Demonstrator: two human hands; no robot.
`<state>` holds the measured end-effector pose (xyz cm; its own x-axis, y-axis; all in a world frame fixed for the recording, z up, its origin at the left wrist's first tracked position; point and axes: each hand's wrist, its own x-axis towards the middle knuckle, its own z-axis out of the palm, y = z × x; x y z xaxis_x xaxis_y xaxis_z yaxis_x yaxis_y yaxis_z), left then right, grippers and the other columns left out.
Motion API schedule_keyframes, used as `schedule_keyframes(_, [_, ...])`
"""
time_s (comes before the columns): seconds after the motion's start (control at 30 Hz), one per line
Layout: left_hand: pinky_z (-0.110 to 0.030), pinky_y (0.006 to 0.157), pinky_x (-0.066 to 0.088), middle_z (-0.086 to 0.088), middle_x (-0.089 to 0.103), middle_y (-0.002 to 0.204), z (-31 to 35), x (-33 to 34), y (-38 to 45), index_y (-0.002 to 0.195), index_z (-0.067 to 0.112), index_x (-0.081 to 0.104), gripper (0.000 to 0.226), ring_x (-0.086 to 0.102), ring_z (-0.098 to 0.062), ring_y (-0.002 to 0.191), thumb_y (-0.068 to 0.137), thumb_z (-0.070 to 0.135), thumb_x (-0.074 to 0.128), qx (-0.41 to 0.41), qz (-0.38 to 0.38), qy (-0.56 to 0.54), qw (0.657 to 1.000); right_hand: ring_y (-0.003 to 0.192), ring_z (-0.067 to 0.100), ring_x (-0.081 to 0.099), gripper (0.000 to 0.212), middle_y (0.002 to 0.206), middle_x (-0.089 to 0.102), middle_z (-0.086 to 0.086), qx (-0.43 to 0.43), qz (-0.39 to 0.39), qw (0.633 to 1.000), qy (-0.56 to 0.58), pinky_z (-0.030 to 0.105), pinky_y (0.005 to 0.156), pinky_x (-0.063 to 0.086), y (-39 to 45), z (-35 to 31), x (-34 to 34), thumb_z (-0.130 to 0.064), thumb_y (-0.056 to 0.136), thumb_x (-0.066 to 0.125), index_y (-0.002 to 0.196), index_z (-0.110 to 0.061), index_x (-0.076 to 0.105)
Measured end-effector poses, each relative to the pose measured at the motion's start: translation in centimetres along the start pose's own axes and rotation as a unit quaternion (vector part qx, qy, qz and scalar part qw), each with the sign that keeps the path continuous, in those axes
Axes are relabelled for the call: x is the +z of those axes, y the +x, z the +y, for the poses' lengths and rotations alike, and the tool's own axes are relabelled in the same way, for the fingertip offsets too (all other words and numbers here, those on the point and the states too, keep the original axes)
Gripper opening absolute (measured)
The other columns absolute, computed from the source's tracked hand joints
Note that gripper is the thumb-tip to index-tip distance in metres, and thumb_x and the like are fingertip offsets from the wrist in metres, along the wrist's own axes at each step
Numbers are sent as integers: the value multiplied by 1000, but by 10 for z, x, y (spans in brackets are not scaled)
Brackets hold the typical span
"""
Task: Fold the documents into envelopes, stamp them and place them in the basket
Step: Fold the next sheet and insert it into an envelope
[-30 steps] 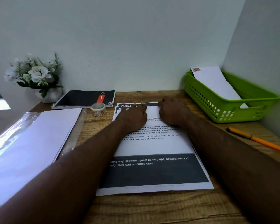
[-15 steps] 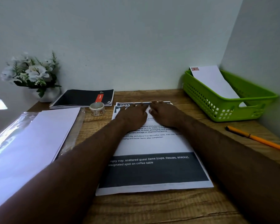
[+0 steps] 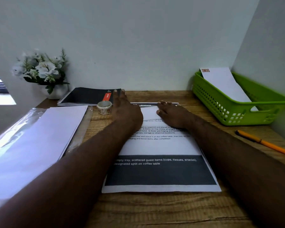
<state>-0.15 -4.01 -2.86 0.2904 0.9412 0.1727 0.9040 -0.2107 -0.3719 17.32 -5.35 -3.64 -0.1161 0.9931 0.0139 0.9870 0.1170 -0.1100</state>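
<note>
Fingers [image 3: 163, 105] of the right hand [image 3: 173, 115] are laid flat on the document [image 3: 160, 145], pinning it. Straight fingers of the left hand [image 3: 124, 109] are extended past the tape [image 3: 104, 107], gripping nothing.

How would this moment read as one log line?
left hand: open, raised near stamp roll | right hand: flat on document | basket: one stamped envelope

Documents [image 3: 160, 145] mid-table, envelope [image 3: 224, 83] in basket [image 3: 234, 116] right, notebook [image 3: 87, 96] behind

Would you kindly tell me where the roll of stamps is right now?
In the head view the roll of stamps stands on the wooden desk, left of centre, just in front of the black notebook and beside the left hand.
</note>
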Motion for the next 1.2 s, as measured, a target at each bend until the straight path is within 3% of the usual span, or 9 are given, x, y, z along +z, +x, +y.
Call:
schedule_keyframes(0.2, [-56,110,-21,-21,-1,158,-3,2,0,145,6,35,60,-17,-42,143,98,41,25,-29,24,25,999,147,18,8,65,160,8,-2,7,-11,1000,3,47,118,10,2,3,2,-56,98,23,152,-21,16])
schedule_keyframes(0.3, [-59,112,-10,-16,27,153,-12,8,3,136,14,49,48,9,-40,143,95,29,31,-14,55,-22,998,147,16,7,71,160,7,-5,14,-10,1000,-4,49,118,9,5,7,7,-64,94,20,152,-25,14])
schedule_keyframes(0.37, [-58,111,4,-10,45,136,-16,9,4,125,18,54,38,30,-36,131,94,23,35,-16,53,-74,996,147,16,8,70,160,8,-5,13,-1,1000,-1,49,118,10,6,9,8,-65,93,20,152,-26,15])
schedule_keyframes(0.53, [-52,102,20,-6,54,126,-11,10,16,116,21,53,28,41,-32,120,97,33,36,-16,66,-148,987,145,17,18,65,158,19,-3,-3,34,999,2,52,115,16,3,7,9,-61,95,25,149,-25,23])
schedule_keyframes(0.8, [-54,107,20,-9,50,134,-11,23,29,118,22,50,49,35,-35,127,92,60,33,-38,46,-217,974,144,17,20,60,156,25,-4,-5,45,999,24,51,115,17,2,8,9,-58,95,30,147,-27,28])
schedule_keyframes(0.93, [-50,101,23,-9,61,116,-9,17,26,112,21,49,42,47,-33,116,94,56,35,-34,134,-240,961,145,14,16,57,155,27,-8,8,68,997,32,55,115,6,-2,5,7,-56,95,36,146,-32,29])
schedule_keyframes(1.07, [-37,79,21,-4,65,84,-8,1,20,93,16,58,26,61,-28,83,96,39,46,37,343,-307,887,135,14,36,63,140,46,-3,-8,206,977,58,55,113,10,-4,6,0,-51,87,56,143,-32,36])
schedule_keyframes(1.13, [-39,79,23,0,62,76,-8,-3,15,84,17,61,28,60,-26,76,98,34,43,50,446,-290,845,112,18,54,43,112,61,-2,-46,362,930,41,49,107,21,-3,9,-8,-44,82,62,123,-31,58])
schedule_keyframes(1.2, [-40,84,23,4,62,78,-10,-3,11,82,19,61,28,58,-22,84,99,32,42,43,494,-277,823,93,15,58,13,90,64,-7,-83,495,865,17,40,99,24,-4,11,-15,-30,81,64,93,-28,67])
